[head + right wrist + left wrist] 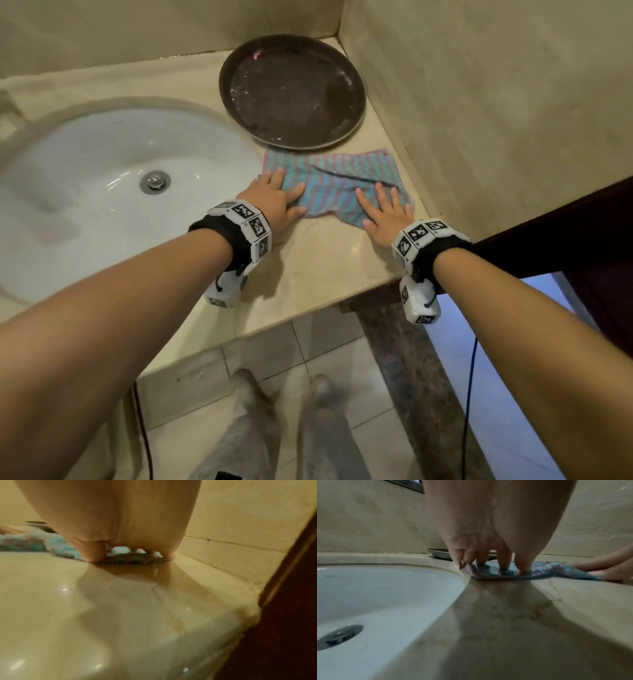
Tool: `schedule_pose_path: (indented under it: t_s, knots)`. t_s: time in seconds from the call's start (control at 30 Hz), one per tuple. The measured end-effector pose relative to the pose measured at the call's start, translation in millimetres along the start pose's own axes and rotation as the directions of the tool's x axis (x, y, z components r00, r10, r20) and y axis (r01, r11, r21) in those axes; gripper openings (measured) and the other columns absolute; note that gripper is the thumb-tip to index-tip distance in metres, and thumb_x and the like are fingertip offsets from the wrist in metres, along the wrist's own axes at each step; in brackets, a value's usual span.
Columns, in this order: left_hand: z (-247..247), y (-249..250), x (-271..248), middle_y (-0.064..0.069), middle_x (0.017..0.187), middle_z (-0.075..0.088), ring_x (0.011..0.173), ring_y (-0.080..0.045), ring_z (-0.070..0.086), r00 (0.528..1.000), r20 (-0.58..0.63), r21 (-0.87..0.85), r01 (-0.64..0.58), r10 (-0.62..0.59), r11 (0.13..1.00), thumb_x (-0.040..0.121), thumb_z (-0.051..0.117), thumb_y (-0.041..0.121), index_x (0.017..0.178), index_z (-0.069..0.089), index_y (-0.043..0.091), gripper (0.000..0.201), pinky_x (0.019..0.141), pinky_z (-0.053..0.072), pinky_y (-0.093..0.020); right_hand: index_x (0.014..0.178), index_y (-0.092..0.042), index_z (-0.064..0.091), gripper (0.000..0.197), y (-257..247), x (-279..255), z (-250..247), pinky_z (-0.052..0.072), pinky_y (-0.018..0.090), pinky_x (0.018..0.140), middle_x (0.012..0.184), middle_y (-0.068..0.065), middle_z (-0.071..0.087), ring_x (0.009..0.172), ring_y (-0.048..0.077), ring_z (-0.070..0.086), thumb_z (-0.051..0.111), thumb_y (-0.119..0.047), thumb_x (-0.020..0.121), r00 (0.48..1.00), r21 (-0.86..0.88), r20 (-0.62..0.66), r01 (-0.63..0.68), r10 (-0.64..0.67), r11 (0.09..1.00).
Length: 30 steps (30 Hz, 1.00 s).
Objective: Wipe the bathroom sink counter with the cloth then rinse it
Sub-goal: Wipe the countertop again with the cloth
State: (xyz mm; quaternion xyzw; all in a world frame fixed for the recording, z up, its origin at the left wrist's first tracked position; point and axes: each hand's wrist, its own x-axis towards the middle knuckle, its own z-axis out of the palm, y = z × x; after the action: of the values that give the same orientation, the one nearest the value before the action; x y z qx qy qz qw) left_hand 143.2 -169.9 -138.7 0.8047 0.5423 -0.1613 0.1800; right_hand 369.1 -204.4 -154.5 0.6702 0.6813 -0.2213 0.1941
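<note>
A striped blue-and-pink cloth [337,178] lies spread on the beige counter [318,260] to the right of the white sink [102,192]. My left hand [274,198] presses flat on the cloth's left end, fingers straight, beside the basin rim. My right hand [385,209] presses flat on the cloth's right end with spread fingers. In the left wrist view the fingers [505,561] push down into the cloth [544,570]. In the right wrist view the cloth [65,549] bunches under the palm.
A round dark tray [291,92] sits on the counter just behind the cloth, in the corner. Walls close in at the back and the right. A dark wooden frame [561,233] stands at the counter's right end. The sink's metal drain plug [154,181] is in the basin.
</note>
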Motion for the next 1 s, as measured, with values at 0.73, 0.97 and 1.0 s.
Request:
schedule_pose_path:
  t_s: [0.73,0.97,1.0]
  knots:
    - [-7,4,10,-0.013,0.158,0.002,0.145,-0.033,0.004,0.999,0.008,-0.001,0.031,-0.031,1.0,0.095,0.028,0.052,0.148,0.016,0.032,0.057,0.117,0.015,-0.044,0.147,-0.04,-0.006,0.053,-8,39,-31,-0.005,0.05,0.118,0.158,-0.001,-0.018,0.146,0.028,-0.018,0.021,-0.035,0.102,0.998,0.088,0.021,-0.062,0.06,0.994]
    - [8,17,-13,-0.013,0.158,0.0,0.146,-0.031,0.005,0.998,0.014,0.029,0.067,-0.067,0.997,0.098,0.025,0.048,0.148,0.012,0.031,0.055,0.118,0.013,-0.042,0.147,-0.038,-0.009,0.055,-4,17,-18,-0.004,0.05,0.117,0.157,0.0,-0.022,0.145,0.028,-0.019,0.023,-0.033,0.102,0.999,0.037,0.038,-0.004,0.003,0.999]
    - [10,19,-17,-0.013,0.158,0.001,0.146,-0.032,0.005,0.997,0.012,0.023,0.075,-0.075,0.997,0.098,0.025,0.048,0.148,0.013,0.031,0.055,0.118,0.013,-0.042,0.147,-0.038,-0.009,0.056,-3,14,-16,-0.004,0.05,0.117,0.157,0.0,-0.022,0.145,0.028,-0.019,0.023,-0.032,0.102,0.999,0.026,0.038,0.006,-0.007,1.0]
